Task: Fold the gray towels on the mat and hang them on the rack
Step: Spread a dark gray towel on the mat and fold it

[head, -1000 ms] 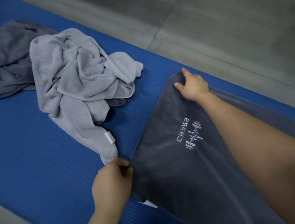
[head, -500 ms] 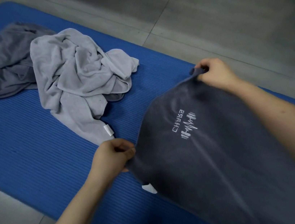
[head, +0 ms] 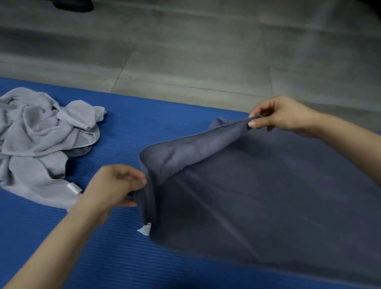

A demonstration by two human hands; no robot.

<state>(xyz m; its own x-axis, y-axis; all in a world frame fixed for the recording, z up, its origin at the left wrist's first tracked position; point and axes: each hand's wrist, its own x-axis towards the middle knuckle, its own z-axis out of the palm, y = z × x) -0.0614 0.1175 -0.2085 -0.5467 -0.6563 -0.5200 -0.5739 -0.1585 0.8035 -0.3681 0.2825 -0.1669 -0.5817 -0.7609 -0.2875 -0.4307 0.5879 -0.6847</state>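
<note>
Currently the left hand [head: 114, 186] and right hand [head: 283, 114] each pinch a corner of the dark gray towel [head: 265, 195], lifting its far edge off the blue mat [head: 50, 237]; first fold apparently under way; the light gray towel [head: 29, 140] lies crumpled, unfolded; no rack visible; hanging remains.

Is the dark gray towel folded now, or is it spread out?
Mostly spread: the left hand and right hand pinch one raised edge of the dark gray towel, and the rest lies flat on the blue mat.
</note>
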